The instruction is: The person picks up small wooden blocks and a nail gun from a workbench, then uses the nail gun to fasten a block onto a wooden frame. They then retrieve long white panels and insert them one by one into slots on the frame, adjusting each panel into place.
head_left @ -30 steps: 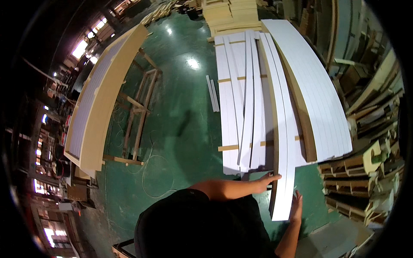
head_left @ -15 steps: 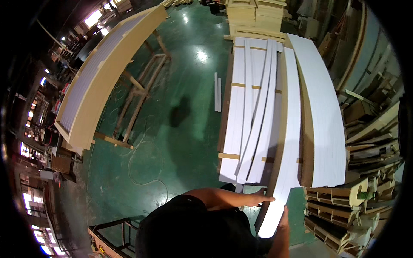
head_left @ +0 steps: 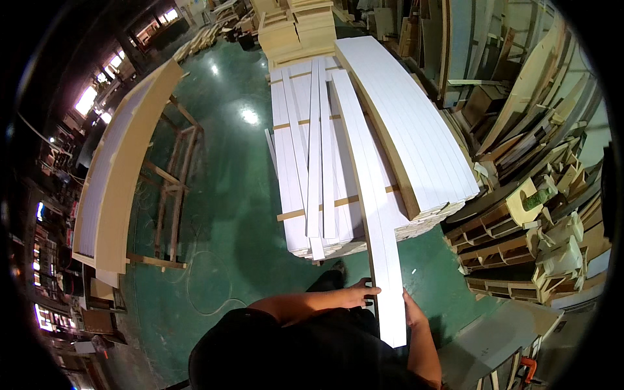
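A long, narrow bundle of white boards [head_left: 375, 188] reaches from the top of a low stack out over its near edge toward me. A thin seam runs along its top, and its left side is brownish. My left hand [head_left: 359, 294] holds the left edge near the close end, thumb on top and fingers against the side. On the opposite edge, my right hand [head_left: 413, 309] grips the same boards, its fingers partly hidden. Left of the bundle, several loose white strips [head_left: 314, 156] lie lengthwise on the stack. A thick, wide block of white boards [head_left: 409, 123] lies to the right.
Thin wooden spacers [head_left: 292, 214] cross the stack. Pale wooden pieces [head_left: 299, 32] are piled behind it. At the left, a long wooden frame [head_left: 123, 175] rests on a wooden stand [head_left: 175, 195]. Scrap wood [head_left: 520, 221] crowds the right, and a hose [head_left: 208, 312] lies on the green floor.
The view has swung to the right, so the stack and frame appear farther left. Both hands keep their hold on the white boards, whose near end now sticks out somewhat farther past the stack.
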{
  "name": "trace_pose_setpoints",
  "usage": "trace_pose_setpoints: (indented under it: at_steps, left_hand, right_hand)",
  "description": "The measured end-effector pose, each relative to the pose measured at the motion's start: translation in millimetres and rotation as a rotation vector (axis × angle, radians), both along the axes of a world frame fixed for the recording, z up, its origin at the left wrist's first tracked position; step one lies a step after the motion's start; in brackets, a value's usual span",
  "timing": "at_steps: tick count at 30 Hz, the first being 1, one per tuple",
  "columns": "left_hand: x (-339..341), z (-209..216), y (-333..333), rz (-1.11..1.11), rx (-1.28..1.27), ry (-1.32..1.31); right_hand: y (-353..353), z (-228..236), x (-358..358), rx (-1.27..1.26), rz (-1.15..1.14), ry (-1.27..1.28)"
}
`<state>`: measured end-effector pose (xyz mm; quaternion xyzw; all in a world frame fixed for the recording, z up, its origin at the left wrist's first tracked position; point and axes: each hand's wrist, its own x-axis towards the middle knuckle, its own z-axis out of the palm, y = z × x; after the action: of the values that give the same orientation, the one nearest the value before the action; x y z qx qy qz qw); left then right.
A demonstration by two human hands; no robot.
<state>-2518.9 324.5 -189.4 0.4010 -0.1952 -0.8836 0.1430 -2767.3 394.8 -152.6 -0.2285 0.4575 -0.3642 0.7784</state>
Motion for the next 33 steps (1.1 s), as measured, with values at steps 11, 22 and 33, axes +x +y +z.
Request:
trace_pose_setpoints:
  at_steps: [11, 22, 33]
  left_hand:
    - [4, -2, -34, -0.082, 0.258, -0.050]
    - [32, 8, -121, 0.112, 0.265, -0.071]
    - [16, 64, -366, 0.639, 0.040, 0.079]
  right_hand:
    - [-39, -72, 1, 0.270, 0.118, -0.332]
    - [-46, -26, 9, 0.462, 0.025, -0.287]
    - [-48, 41, 7, 0.589, 0.153, -0.015]
